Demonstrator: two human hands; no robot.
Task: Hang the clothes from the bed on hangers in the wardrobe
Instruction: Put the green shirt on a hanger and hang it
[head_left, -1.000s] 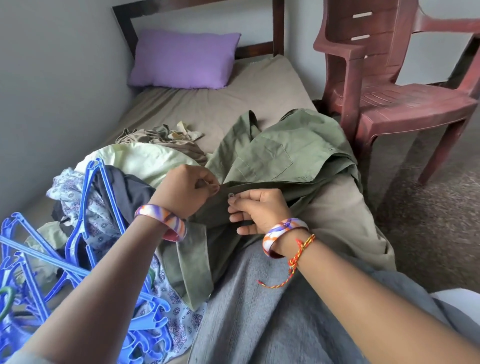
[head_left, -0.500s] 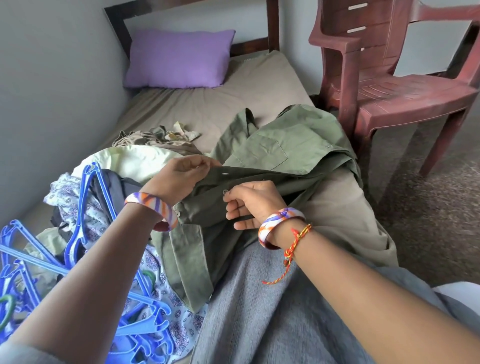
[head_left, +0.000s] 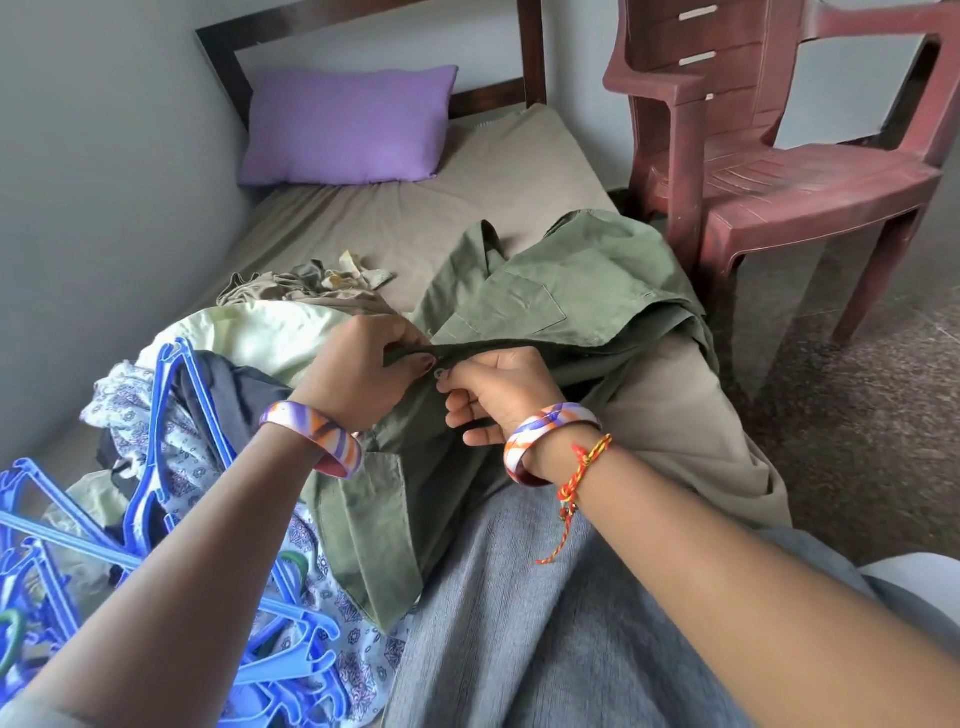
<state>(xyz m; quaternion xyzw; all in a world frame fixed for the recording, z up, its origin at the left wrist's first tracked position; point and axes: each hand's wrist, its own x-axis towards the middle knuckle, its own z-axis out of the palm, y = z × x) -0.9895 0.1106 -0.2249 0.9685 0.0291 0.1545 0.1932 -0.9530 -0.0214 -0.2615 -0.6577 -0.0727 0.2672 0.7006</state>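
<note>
- Nearest, low on the left, the blue hangers (head_left: 156, 571) lie in a tangled heap on the clothes pile, closer to the left arm than the right.
- The left hand (head_left: 358, 369) pinches the dark front edge of the green shirt (head_left: 561, 301); the right hand (head_left: 498, 389) pinches a button (head_left: 440, 373) on that same edge, the two grips almost touching.
- From both grips the shirt spreads away and to the right across the bed (head_left: 426, 208), its front edge running roughly left to right.
- I judge buttoning comes before a hanger; the left hand would reach one sooner.
- Farthest, a purple pillow (head_left: 348, 124) and a red chair (head_left: 779, 145).
</note>
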